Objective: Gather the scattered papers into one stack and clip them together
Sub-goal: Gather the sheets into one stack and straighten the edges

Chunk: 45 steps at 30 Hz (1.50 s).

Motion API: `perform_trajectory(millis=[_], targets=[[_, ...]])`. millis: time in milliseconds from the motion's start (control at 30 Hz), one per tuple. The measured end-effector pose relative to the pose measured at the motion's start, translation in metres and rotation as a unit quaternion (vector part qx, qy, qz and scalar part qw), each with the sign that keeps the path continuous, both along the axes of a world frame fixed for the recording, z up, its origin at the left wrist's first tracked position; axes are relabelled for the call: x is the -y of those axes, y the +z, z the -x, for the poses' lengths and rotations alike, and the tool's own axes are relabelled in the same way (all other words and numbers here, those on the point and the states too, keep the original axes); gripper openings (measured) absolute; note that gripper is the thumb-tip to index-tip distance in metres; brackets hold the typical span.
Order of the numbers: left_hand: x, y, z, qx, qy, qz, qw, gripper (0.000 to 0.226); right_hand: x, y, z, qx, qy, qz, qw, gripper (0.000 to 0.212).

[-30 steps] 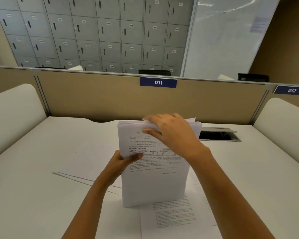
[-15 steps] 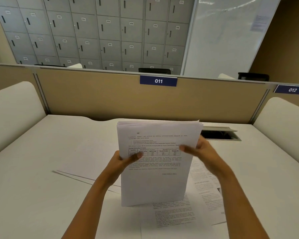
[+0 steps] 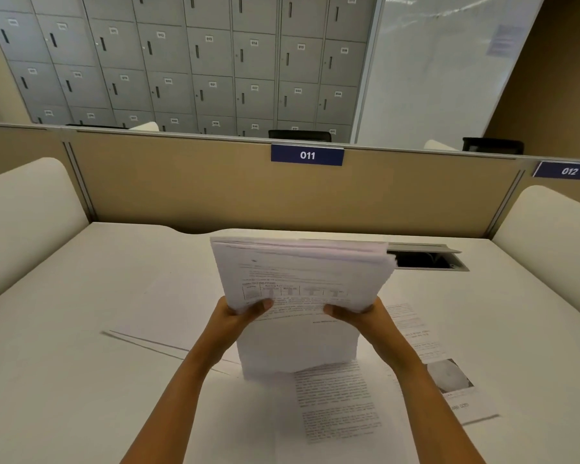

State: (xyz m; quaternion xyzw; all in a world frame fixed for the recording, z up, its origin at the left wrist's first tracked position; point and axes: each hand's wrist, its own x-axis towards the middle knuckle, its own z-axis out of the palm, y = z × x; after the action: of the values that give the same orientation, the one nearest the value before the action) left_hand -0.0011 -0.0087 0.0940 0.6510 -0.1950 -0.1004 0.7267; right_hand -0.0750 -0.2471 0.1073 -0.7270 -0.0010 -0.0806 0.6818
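A thick stack of printed white papers (image 3: 298,296) stands on its lower edge on the white desk (image 3: 64,363), tilted with its top leaning away from me. My left hand (image 3: 238,316) grips its left side, thumb on the front sheet. My right hand (image 3: 355,316) grips its right side in the same way. The top edges of the sheets are uneven and fanned at the right. More sheets lie flat on the desk: printed pages (image 3: 335,403) under the stack, a page with a picture (image 3: 449,373) at the right, and blank-looking sheets (image 3: 154,316) at the left. No clip is in view.
A tan partition (image 3: 181,185) with labels 011 and 012 closes the desk's far side. An open cable hatch (image 3: 426,259) sits in the desk behind the stack at the right. White padded side panels (image 3: 21,222) flank the desk on both sides.
My right hand left the top edge of the stack, came down its right side and now grips it lower. The stack has tipped further away from me.
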Motion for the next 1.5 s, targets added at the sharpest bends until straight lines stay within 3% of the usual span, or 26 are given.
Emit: perform_trajectory(millis=[300,367,467,600,667,733,800,867,967,1067,1133,1233,1300,1367,1500], targets=[[0.005,0.000,-0.003,-0.007,0.043,-0.097,0.994,0.010,0.006,-0.016,-0.002,-0.095,-0.053,0.049,0.993,0.028],[0.004,0.012,-0.006,-0.045,0.025,-0.115,0.992,0.018,0.009,-0.012,-0.004,-0.094,-0.067,0.038,0.993,0.025],[-0.003,0.023,-0.012,-0.106,-0.005,-0.147,0.984,0.034,0.010,-0.015,0.000,-0.073,-0.066,-0.060,0.993,0.034],[-0.011,0.028,-0.007,-0.169,0.001,-0.173,0.970,0.026,-0.001,-0.027,-0.004,-0.081,-0.138,-0.170,0.972,0.043],[-0.005,0.026,0.001,-0.183,0.037,-0.127,0.974,0.031,-0.016,-0.033,-0.006,-0.080,-0.190,-0.211,0.955,0.039],[0.004,0.022,0.008,-0.204,0.124,-0.002,0.971,0.039,-0.033,-0.039,-0.008,-0.087,-0.239,-0.258,0.932,0.040],[0.011,0.019,0.014,-0.243,0.215,0.131,0.937,0.043,-0.050,-0.042,-0.009,-0.081,-0.269,-0.291,0.915,0.038],[0.020,0.017,0.021,-0.282,0.245,0.210,0.904,0.044,-0.065,-0.042,-0.012,-0.072,-0.299,-0.303,0.902,0.028],[0.042,0.011,0.037,-0.303,0.198,0.177,0.915,0.040,-0.082,-0.038,-0.019,-0.065,-0.323,-0.326,0.886,0.023],[0.048,0.008,0.039,-0.311,0.191,0.139,0.921,0.038,-0.088,-0.035,-0.019,-0.070,-0.295,-0.321,0.897,0.021],[0.038,0.009,0.031,-0.301,0.188,0.129,0.926,0.041,-0.079,-0.032,-0.016,-0.061,-0.267,-0.311,0.910,0.030],[0.010,0.013,0.015,-0.279,0.149,0.090,0.945,0.042,-0.041,-0.025,-0.012,-0.029,-0.263,-0.344,0.901,0.043],[-0.012,0.016,0.005,-0.253,0.103,0.049,0.961,0.043,-0.012,-0.023,-0.007,-0.004,-0.268,-0.325,0.907,0.047],[-0.032,0.020,-0.003,-0.226,0.046,0.010,0.973,0.042,0.013,-0.020,-0.002,-0.004,-0.252,-0.242,0.937,0.050],[-0.054,0.020,-0.015,-0.211,-0.026,-0.047,0.976,0.045,0.038,-0.013,0.005,-0.062,-0.132,-0.067,0.987,0.045]])
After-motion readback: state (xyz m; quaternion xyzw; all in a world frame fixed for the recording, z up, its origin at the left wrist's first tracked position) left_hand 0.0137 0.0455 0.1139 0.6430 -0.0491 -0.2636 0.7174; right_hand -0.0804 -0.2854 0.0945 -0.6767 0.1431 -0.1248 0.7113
